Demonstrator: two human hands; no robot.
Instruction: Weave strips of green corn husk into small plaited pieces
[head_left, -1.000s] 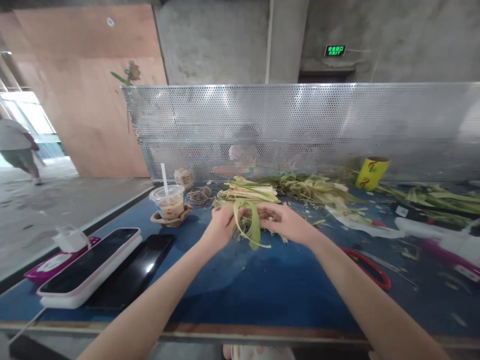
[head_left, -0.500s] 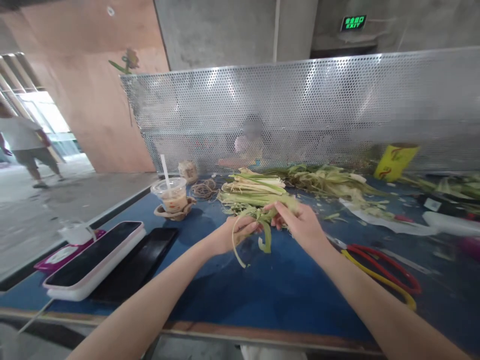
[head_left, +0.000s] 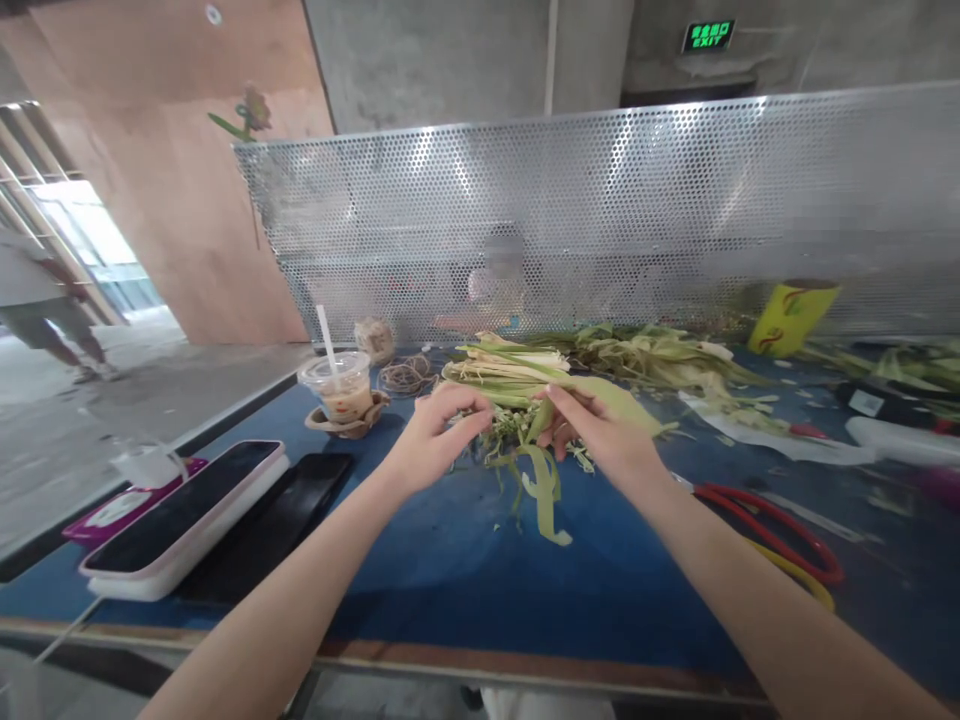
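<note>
My right hand (head_left: 596, 435) pinches a pale green husk strip (head_left: 551, 500) between thumb and fingers. Its curled end hangs over the blue tabletop, and a broad leafy part (head_left: 619, 400) spreads out behind the hand. My left hand (head_left: 442, 435) is to the left, apart from that strip. Its thumb and forefinger tips come close together in a pinch; whatever is between them is too small to make out. Just beyond both hands lies a bundle of pale green and cream stalks (head_left: 510, 365), with shredded green bits (head_left: 510, 425) in front.
An iced drink cup (head_left: 337, 385) with a straw stands left, near tangled twine (head_left: 406, 375). Phones (head_left: 187, 510) lie at the front left. Red-handled scissors (head_left: 780, 530) lie right of my right forearm. Loose husks (head_left: 652, 355) and a yellow roll (head_left: 793, 318) are near the perforated metal screen (head_left: 450, 220).
My left hand has come away to the left from the husk strip, opening a gap between the hands. The strip's curled end now hangs longer below my right hand.
</note>
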